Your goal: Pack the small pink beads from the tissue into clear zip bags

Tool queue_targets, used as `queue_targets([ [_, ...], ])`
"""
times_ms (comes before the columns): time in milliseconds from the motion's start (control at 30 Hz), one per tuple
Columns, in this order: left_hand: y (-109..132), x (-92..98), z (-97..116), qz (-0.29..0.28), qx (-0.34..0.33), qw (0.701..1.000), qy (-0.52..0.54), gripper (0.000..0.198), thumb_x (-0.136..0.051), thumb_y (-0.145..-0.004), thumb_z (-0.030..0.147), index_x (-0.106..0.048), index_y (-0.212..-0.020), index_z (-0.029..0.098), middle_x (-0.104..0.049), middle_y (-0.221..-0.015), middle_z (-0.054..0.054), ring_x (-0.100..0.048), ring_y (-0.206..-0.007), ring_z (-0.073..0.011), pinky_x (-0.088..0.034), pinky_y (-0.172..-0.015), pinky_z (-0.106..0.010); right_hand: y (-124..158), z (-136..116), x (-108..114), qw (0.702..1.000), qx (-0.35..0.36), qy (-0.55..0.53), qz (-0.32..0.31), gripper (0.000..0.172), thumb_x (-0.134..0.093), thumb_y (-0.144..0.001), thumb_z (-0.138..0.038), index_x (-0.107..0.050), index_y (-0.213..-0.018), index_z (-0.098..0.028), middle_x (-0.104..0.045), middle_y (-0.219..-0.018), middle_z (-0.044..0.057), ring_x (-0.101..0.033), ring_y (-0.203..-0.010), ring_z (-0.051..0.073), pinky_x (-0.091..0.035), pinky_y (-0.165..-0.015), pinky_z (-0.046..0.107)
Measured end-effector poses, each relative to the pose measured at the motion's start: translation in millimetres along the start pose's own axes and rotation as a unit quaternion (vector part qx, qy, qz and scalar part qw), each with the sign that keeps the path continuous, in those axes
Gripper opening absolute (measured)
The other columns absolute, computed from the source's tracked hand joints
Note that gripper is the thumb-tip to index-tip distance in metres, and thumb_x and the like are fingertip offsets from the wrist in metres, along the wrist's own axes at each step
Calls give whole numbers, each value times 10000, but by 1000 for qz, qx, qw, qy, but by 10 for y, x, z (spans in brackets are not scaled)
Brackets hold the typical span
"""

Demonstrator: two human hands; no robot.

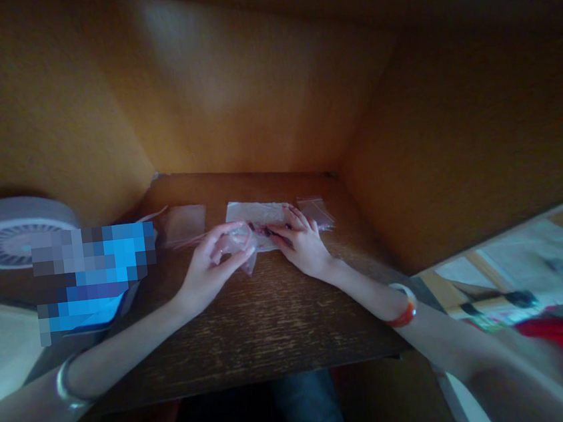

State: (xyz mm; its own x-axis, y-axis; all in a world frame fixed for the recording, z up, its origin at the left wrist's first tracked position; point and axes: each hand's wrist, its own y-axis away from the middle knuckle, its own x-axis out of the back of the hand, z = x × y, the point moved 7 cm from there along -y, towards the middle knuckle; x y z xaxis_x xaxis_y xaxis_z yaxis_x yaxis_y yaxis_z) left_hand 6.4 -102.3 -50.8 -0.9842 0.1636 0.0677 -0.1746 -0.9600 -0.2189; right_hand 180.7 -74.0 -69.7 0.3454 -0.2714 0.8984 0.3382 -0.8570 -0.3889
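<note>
Round white vented fan (12,232), then pixelated blue item (95,277), unreadable. On the wooden table (253,321): clear zip bag (185,224) lying flat. Left hand (211,265) pinches crumpled clear bag (242,245) at the edge of white sheet (256,213). Right hand (302,242) lies spread on that sheet, just apart from left. Second zip bag (316,212) beside the sheet.

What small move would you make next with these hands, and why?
I'd perhaps bring the clear plastic bag in the left hand over the small dark-red item, since the right hand is pinning that item on the white sheet and the bag is right beside it.
</note>
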Motion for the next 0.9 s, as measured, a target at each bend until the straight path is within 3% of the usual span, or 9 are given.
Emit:
queue_targets([
  [100, 12, 78, 48, 50, -24, 998, 11, 507, -709, -773, 312, -480, -1215, 212, -678, -1064, -70, -655, -1003, -235, -507, -926, -447, 0, -50, 36, 1000, 23, -3, 17, 254, -586, -890, -257, -705, -1107, -314, -473, -1427, 56, -372, -1349, 341, -389, -986, 577],
  [300, -32, 33, -203, 6, 64, 998, -28, 492, -731, -735, 338, -498, -1144, 196, -683, -1020, -62, -672, -957, -245, -519, -878, -459, -6, -39, 66, 998, 28, -31, 52, 155, -637, -854, -249, -755, -928, -317, -560, -1346, 12, -450, -1295, 314, -406, -967, 552],
  [467, -34, -4, -210, -14, 78, 997, 3, 492, -728, -731, 337, -487, -1139, 201, -696, -895, -42, -689, -879, -241, -554, -768, -413, -13, -7, 71, 998, 15, -35, 59, 83, -682, -817, -262, -756, -853, -274, -607, -1276, 48, -493, -1251, 307, -428, -944, 519],
  [733, -40, 31, -147, 15, 74, 997, 33, 476, -751, -706, 367, -532, -1097, 207, -687, -1019, -53, -665, -990, -252, -495, -932, -465, 8, -59, 52, 998, 36, -34, 34, 114, -699, -802, -300, -733, -907, -277, -583, -1306, 58, -492, -1246, 295, -411, -959, 507],
  [900, -41, 37, -142, 21, 72, 996, 45, 488, -771, -695, 349, -547, -1104, 205, -692, -1019, -52, -667, -984, -238, -494, -942, -434, 7, -48, 94, 999, 12, -10, 48, 134, -673, -822, -316, -731, -920, -245, -591, -1289, 90, -513, -1215, 304, -427, -933, 498],
])
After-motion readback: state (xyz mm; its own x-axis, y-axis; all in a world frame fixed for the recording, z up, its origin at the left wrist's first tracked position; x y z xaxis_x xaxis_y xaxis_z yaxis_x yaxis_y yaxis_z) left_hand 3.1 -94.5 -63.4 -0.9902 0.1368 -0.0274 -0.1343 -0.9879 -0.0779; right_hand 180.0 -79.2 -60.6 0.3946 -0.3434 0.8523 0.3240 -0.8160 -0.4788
